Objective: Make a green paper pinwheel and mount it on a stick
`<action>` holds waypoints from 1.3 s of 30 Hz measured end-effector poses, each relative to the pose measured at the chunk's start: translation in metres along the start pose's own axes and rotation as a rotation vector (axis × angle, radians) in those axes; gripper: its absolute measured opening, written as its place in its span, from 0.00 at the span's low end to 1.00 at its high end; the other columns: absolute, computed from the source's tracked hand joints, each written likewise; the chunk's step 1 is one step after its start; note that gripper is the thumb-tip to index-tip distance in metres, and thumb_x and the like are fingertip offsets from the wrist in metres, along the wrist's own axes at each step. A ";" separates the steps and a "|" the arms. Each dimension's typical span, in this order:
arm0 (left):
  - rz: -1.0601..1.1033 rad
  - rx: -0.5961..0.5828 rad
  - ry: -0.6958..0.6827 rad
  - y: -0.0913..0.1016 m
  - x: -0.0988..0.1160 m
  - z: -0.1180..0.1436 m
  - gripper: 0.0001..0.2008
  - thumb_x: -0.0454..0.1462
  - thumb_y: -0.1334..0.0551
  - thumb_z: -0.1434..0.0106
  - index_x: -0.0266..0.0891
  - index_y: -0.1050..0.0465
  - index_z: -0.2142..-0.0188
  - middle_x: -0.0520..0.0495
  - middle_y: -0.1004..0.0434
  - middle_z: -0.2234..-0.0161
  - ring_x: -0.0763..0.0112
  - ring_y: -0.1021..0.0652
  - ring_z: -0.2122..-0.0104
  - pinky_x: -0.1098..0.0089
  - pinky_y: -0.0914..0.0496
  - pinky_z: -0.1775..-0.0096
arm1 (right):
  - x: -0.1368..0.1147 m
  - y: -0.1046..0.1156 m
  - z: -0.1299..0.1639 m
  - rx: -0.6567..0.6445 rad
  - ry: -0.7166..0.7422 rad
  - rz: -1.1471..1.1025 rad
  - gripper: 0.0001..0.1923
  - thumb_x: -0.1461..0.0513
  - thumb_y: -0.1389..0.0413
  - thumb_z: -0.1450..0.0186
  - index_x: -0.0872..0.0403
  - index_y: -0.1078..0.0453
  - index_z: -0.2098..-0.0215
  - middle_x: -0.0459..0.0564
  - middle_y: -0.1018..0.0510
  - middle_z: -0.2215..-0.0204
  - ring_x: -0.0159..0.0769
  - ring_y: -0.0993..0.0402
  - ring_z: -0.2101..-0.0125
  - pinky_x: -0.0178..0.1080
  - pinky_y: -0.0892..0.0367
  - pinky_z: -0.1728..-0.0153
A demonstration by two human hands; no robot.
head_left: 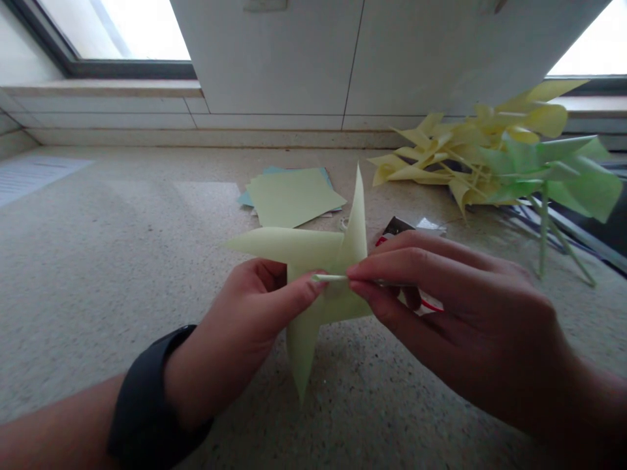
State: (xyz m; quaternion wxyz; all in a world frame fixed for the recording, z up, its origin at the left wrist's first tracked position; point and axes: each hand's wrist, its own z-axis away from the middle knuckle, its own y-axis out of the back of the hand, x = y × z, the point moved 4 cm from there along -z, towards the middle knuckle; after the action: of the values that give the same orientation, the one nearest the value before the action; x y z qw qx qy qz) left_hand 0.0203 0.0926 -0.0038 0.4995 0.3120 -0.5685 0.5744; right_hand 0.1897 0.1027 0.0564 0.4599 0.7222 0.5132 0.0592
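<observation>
A pale green paper pinwheel (304, 251) is held above the speckled floor (98, 261). My left hand (245, 326) grips it from the left, thumb pressed at its centre. A dark band sits on that wrist. My right hand (460, 320) pinches a thin pale stick (330, 278) whose tip lies at the pinwheel's centre, against my left thumb. Parts of the pinwheel's right blade are hidden behind my right hand.
A small stack of green and blue paper squares (291, 196) lies behind the pinwheel. A pile of finished yellow pinwheels (441, 153) and green pinwheels (553, 173) on sticks lies at the right. A red-and-white packet (396, 228) peeks from behind my right hand. A white wall and windows stand beyond.
</observation>
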 end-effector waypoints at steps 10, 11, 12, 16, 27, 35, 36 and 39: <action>0.030 -0.057 -0.047 0.002 -0.002 -0.002 0.11 0.34 0.33 0.35 0.43 0.19 0.53 0.49 0.15 0.59 0.69 0.19 0.60 0.74 0.28 0.57 | 0.001 -0.001 0.000 -0.020 0.016 0.014 0.05 0.68 0.42 0.33 0.55 0.24 0.61 0.46 0.21 0.65 0.29 0.24 0.68 0.34 0.31 0.68; 0.030 -0.068 -0.052 0.002 -0.002 -0.002 0.11 0.34 0.33 0.35 0.43 0.19 0.53 0.49 0.15 0.59 0.69 0.19 0.59 0.74 0.28 0.56 | 0.001 -0.002 0.000 -0.019 0.016 0.015 0.05 0.68 0.42 0.33 0.55 0.24 0.61 0.46 0.21 0.65 0.29 0.24 0.68 0.34 0.31 0.68; 0.029 -0.075 -0.053 0.002 -0.002 -0.002 0.11 0.34 0.33 0.35 0.43 0.19 0.53 0.49 0.15 0.58 0.69 0.19 0.59 0.74 0.28 0.56 | 0.002 -0.002 0.000 -0.018 0.017 0.015 0.05 0.68 0.42 0.33 0.55 0.24 0.61 0.46 0.21 0.66 0.29 0.24 0.68 0.34 0.31 0.68; 0.026 -0.080 -0.044 0.003 -0.003 -0.002 0.11 0.36 0.33 0.35 0.43 0.19 0.52 0.49 0.15 0.59 0.69 0.19 0.59 0.73 0.28 0.57 | 0.002 -0.003 -0.001 -0.016 -0.002 0.009 0.05 0.68 0.42 0.33 0.55 0.24 0.62 0.46 0.21 0.66 0.29 0.25 0.68 0.34 0.31 0.67; 0.011 -0.054 -0.016 0.004 -0.003 -0.002 0.11 0.36 0.32 0.35 0.43 0.18 0.53 0.49 0.15 0.60 0.69 0.19 0.61 0.73 0.29 0.58 | 0.002 -0.003 -0.002 -0.020 -0.034 0.001 0.05 0.68 0.43 0.33 0.55 0.24 0.62 0.46 0.21 0.68 0.28 0.26 0.69 0.34 0.33 0.68; 0.022 -0.078 -0.079 0.001 0.000 -0.003 0.14 0.36 0.30 0.37 0.44 0.20 0.51 0.49 0.16 0.56 0.66 0.19 0.55 0.71 0.27 0.53 | 0.002 -0.003 -0.002 -0.011 -0.033 0.006 0.05 0.68 0.42 0.34 0.55 0.24 0.63 0.44 0.22 0.68 0.26 0.27 0.70 0.32 0.35 0.68; 0.024 -0.084 -0.082 0.001 0.000 -0.003 0.14 0.36 0.31 0.37 0.44 0.20 0.51 0.49 0.16 0.56 0.66 0.19 0.55 0.71 0.27 0.53 | 0.002 -0.003 -0.001 -0.011 -0.032 0.006 0.05 0.68 0.42 0.34 0.55 0.24 0.63 0.44 0.22 0.68 0.26 0.27 0.70 0.31 0.35 0.68; 0.028 -0.094 -0.089 0.001 0.000 -0.004 0.14 0.35 0.32 0.36 0.44 0.20 0.50 0.49 0.16 0.56 0.66 0.19 0.56 0.69 0.27 0.51 | 0.002 -0.003 -0.002 -0.007 -0.034 0.001 0.05 0.68 0.41 0.34 0.55 0.24 0.63 0.44 0.22 0.68 0.26 0.28 0.70 0.31 0.35 0.69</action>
State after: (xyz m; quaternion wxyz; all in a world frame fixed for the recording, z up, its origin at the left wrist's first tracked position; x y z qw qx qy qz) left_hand 0.0207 0.0967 -0.0046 0.4798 0.3055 -0.6208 0.5395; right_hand 0.1878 0.1057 0.0541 0.4709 0.7219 0.5046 0.0490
